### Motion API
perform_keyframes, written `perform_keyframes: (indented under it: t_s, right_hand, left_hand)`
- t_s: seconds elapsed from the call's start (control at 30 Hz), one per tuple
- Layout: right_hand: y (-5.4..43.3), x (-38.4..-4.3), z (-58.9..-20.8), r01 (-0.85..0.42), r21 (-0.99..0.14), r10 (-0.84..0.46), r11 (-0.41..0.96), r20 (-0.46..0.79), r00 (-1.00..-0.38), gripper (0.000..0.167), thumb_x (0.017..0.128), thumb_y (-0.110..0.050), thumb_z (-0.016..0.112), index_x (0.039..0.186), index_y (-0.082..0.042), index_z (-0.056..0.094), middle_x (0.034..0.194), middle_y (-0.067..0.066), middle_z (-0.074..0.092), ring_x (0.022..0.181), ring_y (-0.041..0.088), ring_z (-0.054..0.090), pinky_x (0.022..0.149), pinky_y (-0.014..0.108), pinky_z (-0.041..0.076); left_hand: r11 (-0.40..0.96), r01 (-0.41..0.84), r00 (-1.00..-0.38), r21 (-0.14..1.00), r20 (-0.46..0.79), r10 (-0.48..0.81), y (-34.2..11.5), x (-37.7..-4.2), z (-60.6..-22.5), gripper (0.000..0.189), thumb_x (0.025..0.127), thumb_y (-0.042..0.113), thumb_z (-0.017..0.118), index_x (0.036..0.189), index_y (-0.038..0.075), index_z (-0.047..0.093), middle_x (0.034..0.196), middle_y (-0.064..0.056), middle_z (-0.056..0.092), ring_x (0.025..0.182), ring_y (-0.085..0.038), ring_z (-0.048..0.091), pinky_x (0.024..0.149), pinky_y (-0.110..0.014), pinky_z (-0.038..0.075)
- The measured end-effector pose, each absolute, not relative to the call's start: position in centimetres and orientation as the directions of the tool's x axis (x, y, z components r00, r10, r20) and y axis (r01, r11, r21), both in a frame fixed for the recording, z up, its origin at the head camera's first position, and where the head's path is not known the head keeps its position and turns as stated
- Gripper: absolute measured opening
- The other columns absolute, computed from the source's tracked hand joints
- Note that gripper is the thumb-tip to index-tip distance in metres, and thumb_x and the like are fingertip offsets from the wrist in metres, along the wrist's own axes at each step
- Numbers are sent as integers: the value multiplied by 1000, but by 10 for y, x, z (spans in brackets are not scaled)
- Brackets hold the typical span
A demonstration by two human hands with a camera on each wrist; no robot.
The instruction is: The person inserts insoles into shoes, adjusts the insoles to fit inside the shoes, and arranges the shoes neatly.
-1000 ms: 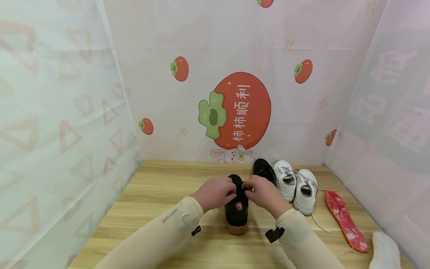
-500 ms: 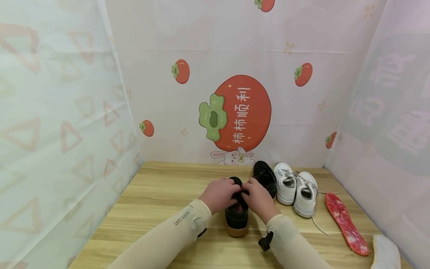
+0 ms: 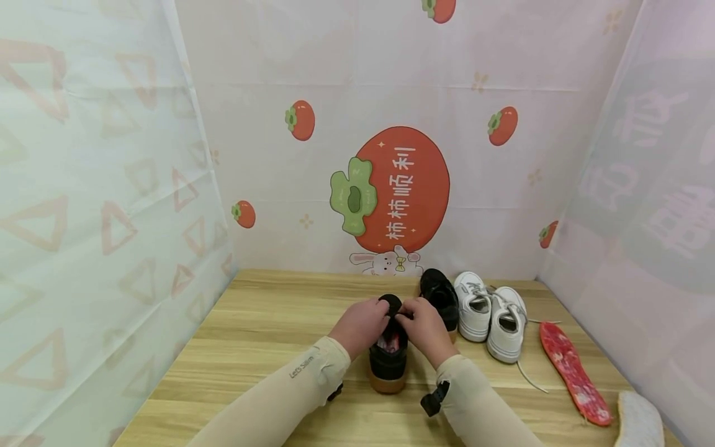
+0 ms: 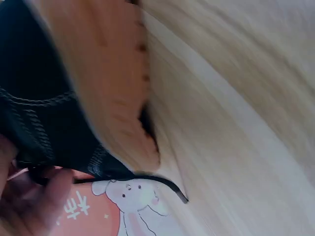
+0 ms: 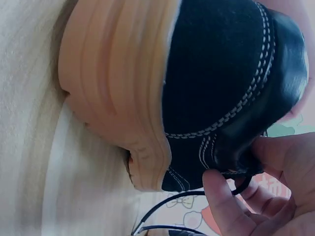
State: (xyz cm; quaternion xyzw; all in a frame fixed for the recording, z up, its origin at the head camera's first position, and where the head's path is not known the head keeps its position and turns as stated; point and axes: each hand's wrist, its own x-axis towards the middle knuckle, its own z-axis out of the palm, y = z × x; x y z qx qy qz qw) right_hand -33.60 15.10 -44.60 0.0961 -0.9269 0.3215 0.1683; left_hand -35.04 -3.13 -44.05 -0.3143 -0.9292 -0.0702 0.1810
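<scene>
A black shoe [image 3: 388,366] with a tan sole and white stitching stands on the wooden table, heel toward me. Red and white lining or insole [image 3: 393,343] shows in its opening. My left hand [image 3: 360,326] grips the shoe's left upper edge near the lacing, fingers bent. On the opposite side my right hand [image 3: 427,326] pinches the edge of the lacing, seen closely in the right wrist view. A black lace [image 5: 167,199] trails from beside those fingers. In the left wrist view another stretch of lace [image 4: 162,182] runs out past the toe-side sole. The hands partly hide the shoe's tongue.
Another black shoe [image 3: 441,298] stands just beyond my right hand. Beside it are two white sneakers [image 3: 475,320] with loose laces. A red patterned insole [image 3: 575,375] and a pale insole [image 3: 639,419] lie along the table's right side. Printed cloth walls enclose the table.
Both hands have come in closer on the shoe and tugged at its upper. The shoe has shifted slightly left, and its opening now shows more of the red inside.
</scene>
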Motion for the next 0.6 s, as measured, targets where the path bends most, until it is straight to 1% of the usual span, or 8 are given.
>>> perform_keyframes:
  t_s: [0.1,0.13,0.17,0.27,0.33,0.4,0.47,0.6]
  right_hand:
    - [150,-336,-448,-288,-569,-66,770,378,-923,12,94,-16,81,86,-20,72,96,2,66,88,17,61,79,40,52]
    - [149,-336,-448,-278,-577,-57,768,371,-927,6,94,-16,80,94,-18,74,97,3,66,88,18,61,79,41,52]
    - [149,-336,-448,-266,-585,-47,766,361,-932,11,95,-17,80,104,-16,75,98,4,65,88,19,60,79,42,51]
    - [150,-333,-450,-192,-644,2,740,289,-957,46,97,-22,78,139,-13,64,112,12,62,91,23,60,81,45,52]
    - [152,-329,-450,-123,-691,34,712,209,-977,64,98,-27,77,154,-11,52,123,19,60,99,30,63,86,49,54]
    - [155,-323,-451,-67,-742,39,667,124,-992,69,97,-29,76,157,-7,48,130,22,60,106,33,65,90,51,56]
    - [157,-316,-451,-19,-794,28,608,46,-999,68,97,-28,76,155,-3,49,129,23,63,107,33,68,88,51,59]
    - [157,-304,-450,56,-888,-7,456,-66,-998,66,99,-19,71,157,-1,45,125,22,66,93,25,71,74,46,64]
  left_hand:
    - [809,563,-812,172,302,500,-32,-350,-439,19,100,28,75,108,15,64,96,-3,71,84,-18,71,75,-34,60]
    - [813,542,-831,212,277,482,-32,-350,-438,21,99,28,77,111,15,65,99,-3,73,88,-18,72,79,-35,60]
    - [817,521,-849,250,256,463,-32,-350,-438,24,98,28,78,113,15,66,103,-4,74,93,-19,72,83,-37,61]
    - [822,441,-897,361,201,394,-33,-348,-440,36,98,29,78,125,9,64,117,-9,75,108,-24,73,94,-42,60]
    - [803,383,-923,456,164,347,-35,-344,-442,45,98,29,78,131,5,61,122,-13,73,113,-27,72,97,-45,59]
    - [778,333,-941,533,133,311,-38,-341,-444,50,96,30,79,132,2,58,123,-16,72,112,-29,71,97,-47,58]
    - [752,283,-953,596,86,290,-41,-338,-445,49,96,31,79,129,1,60,123,-16,72,107,-27,71,93,-46,59]
    - [729,233,-958,644,22,286,-47,-331,-442,42,96,33,77,124,3,65,116,-14,74,90,-21,69,82,-42,59]
